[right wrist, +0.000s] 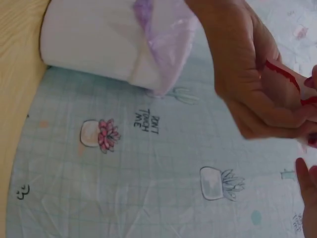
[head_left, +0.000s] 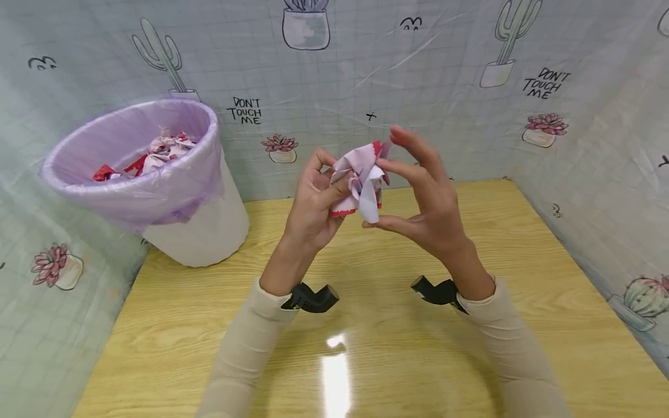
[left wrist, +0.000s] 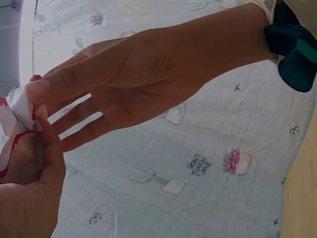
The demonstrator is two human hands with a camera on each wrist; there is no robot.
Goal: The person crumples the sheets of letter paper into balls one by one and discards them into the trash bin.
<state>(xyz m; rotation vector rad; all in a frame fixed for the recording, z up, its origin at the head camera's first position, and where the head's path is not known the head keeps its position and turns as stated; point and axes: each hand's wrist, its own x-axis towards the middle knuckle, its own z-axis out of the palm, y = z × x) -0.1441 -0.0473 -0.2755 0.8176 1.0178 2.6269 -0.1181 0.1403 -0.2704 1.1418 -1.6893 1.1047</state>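
Observation:
A crumpled sheet of pale pink-white paper with torn-looking red edges (head_left: 360, 158) is held up over the table in the head view. My left hand (head_left: 312, 203) grips it from the left, thumb pressed on its front. On the other side, my right hand (head_left: 438, 204) pinches the paper's right part: its thumb lies at the tip of a white flap, a finger touches the upper side, and the index finger sticks up. The right wrist view shows a red-edged fold of the paper (right wrist: 280, 83) against the left palm. In the left wrist view, the paper (left wrist: 20, 106) sits between both hands' fingers.
A white bin (head_left: 204, 232) lined with a purple plastic bag (head_left: 130, 203) tilts at the back left. Crumpled red and white papers (head_left: 167, 152) lie inside it. Behind the wooden table (head_left: 397, 337) hangs a cactus-print sheet (head_left: 355, 75). Black camera mounts sit on both wrists.

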